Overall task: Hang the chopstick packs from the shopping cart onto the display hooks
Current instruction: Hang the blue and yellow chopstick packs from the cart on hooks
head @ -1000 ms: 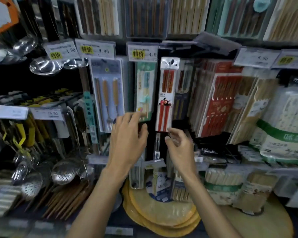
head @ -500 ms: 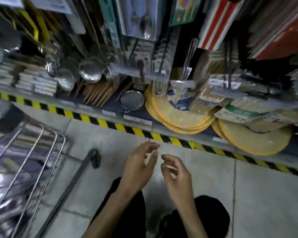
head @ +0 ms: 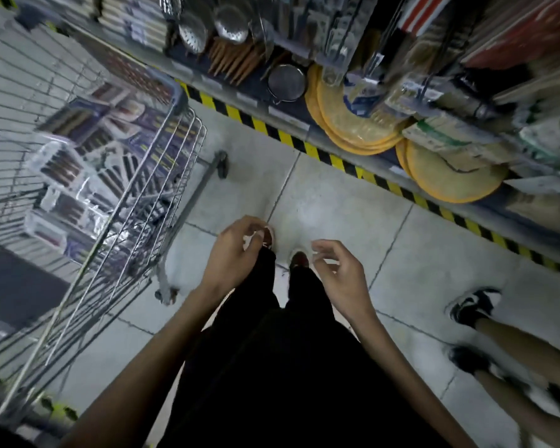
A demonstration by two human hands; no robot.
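- View has tipped further down since half a second ago: shelf goods now fill only the top edge, and the shopping cart (head: 175, 147) has come much further into view on the left.
- Both hands have dropped lower, now over the person's dark trousers and shoes.
- Left hand (head: 236, 253): fingers loosely curled, thumb near fingertips, holding nothing.
- Right hand (head: 340, 273): fingers relaxed and slightly spread, holding nothing.
- Hands are near each other, not touching.
- Chopstick packs (head: 65, 163): lying jumbled inside the cart, left of the left hand and well apart from it. Motion blur; pack count not readable.
- Yellow-black hazard tape (head: 307, 147) runs along the shelf base.
- Round yellow mats (head: 450, 179) are stacked on the lowest shelf; metal strainers (head: 230, 24) hang above.
- Second person's shoe (head: 472, 305) and bare legs at right edge.
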